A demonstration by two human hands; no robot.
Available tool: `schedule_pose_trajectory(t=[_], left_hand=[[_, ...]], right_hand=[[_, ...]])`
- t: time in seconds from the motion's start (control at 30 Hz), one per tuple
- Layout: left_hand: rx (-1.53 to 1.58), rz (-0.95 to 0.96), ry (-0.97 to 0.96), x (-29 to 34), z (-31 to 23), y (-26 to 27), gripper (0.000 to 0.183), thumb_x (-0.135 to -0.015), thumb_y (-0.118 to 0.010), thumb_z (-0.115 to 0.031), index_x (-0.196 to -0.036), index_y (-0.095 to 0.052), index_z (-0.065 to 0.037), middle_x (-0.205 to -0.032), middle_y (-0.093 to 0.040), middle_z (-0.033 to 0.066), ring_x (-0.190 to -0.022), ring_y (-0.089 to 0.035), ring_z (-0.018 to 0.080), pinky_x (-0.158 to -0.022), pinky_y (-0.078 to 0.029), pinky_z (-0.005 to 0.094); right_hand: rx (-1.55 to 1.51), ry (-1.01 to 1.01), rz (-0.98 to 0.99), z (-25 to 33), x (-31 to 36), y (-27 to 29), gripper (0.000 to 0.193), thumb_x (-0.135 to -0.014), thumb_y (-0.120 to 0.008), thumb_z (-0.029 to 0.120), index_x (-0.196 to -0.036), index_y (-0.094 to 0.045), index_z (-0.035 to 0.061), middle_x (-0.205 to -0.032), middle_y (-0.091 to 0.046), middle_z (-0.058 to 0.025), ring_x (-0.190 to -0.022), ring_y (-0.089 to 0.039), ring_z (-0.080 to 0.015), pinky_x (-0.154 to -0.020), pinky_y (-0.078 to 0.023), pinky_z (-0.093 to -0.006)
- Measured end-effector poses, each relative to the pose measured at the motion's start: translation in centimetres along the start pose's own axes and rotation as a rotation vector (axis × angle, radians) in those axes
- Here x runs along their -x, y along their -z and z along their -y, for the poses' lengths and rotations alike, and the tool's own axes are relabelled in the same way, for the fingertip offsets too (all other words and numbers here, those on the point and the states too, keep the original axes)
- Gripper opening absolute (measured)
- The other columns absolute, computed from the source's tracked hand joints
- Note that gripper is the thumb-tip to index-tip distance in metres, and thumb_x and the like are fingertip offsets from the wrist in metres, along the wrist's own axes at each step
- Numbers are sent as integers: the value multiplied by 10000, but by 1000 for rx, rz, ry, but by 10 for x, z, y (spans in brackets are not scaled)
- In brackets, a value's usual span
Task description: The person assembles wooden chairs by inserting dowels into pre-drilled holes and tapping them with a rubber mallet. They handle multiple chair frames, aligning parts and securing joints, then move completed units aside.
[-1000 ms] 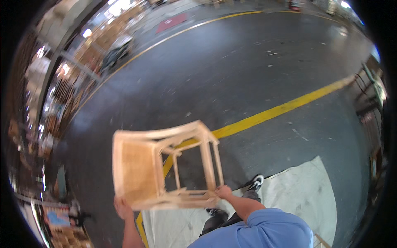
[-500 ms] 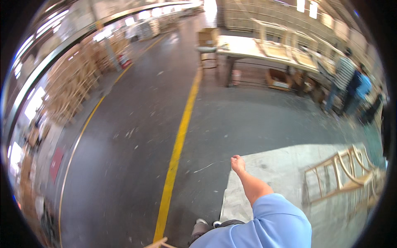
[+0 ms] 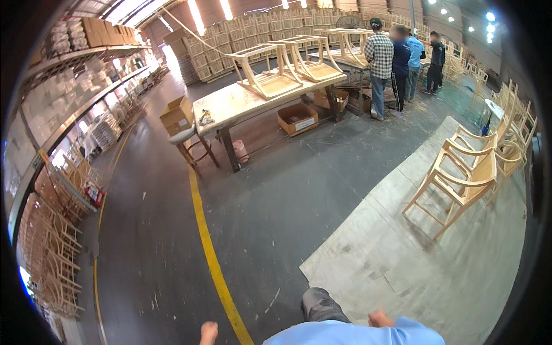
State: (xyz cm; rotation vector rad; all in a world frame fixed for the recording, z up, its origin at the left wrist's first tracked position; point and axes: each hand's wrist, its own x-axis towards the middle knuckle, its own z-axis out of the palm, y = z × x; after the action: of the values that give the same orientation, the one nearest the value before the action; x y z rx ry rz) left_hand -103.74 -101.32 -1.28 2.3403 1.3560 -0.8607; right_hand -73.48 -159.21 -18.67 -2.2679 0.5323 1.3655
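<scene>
One chair (image 3: 484,168), ahead-right of right fingers (image 3: 378,318), seems stiff, light; hold armrest (image 3: 467,183). How closed these, or left fingers (image 3: 209,330), are: cannot tell.

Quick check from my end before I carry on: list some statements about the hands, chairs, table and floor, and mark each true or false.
1. A wooden chair stands on the pale sheet. True.
2. The left hand and right hand are gripping a chair. False: no chair shows in either hand.
3. Wooden frames rest on the table. True.
4. The stool stands at the table's right end. False: the stool is by its left end.
5. A cardboard box sits on the stool. True.
6. The yellow line lies right of the sheet. False: the yellow line lies left of it.
</scene>
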Motion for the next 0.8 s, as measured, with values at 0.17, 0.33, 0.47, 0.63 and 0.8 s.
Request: schedule_pose_trajectory(t=[0.17,0.33,0.47,0.63,0.8], left_hand=[[656,-398,-209,-154,-189,165,425,-972,-655,-284,-1309,-667,-26,-1299,-701,167,-1174,-684,287,-990,-521,373],[812,38,-444,-222,-358,219,440,-1017,-652,-270,-1405,-602,-69,-1159,-722,66,-902,-665,156,-816,-548,329],[486,304,-449,-262,-398,235,560,-1000,-655,-391,-1460,-569,-83,-1315,-687,133,-1118,-669,233,-970,-528,369],[605,67,-758,-321,-393,241,309,-1002,-633,-295,-1171,-685,-42,-869,-689,105,-691,-641,262,-626,-520,452],[631,333,37,-426,-415,305,314,-1011,-598,-319,-1080,-677,-23,-812,-669,114,-639,-627,261,-581,-504,441]], right_hand=[[-213,-158,168,44,3,2,259,-889,-652,269,-834,-731,29,-717,-713,-141,-585,-690,-239,-564,-552,-397],[-400,-98,146,172,-40,73,239,-914,-676,251,-959,-735,24,-761,-713,-121,-612,-688,-227,-530,-527,-378],[-546,135,-65,307,-84,188,254,-934,-696,237,-1059,-739,20,-797,-713,-104,-633,-687,-218,-502,-506,-363],[-736,412,-384,481,-121,350,312,-966,-659,205,-1212,-675,14,-839,-717,-99,-599,-664,-179,-485,-485,-321],[-701,319,-412,604,-181,403,273,-989,-591,211,-1177,-656,24,-897,-708,-140,-638,-670,-221,-493,-494,-364]])
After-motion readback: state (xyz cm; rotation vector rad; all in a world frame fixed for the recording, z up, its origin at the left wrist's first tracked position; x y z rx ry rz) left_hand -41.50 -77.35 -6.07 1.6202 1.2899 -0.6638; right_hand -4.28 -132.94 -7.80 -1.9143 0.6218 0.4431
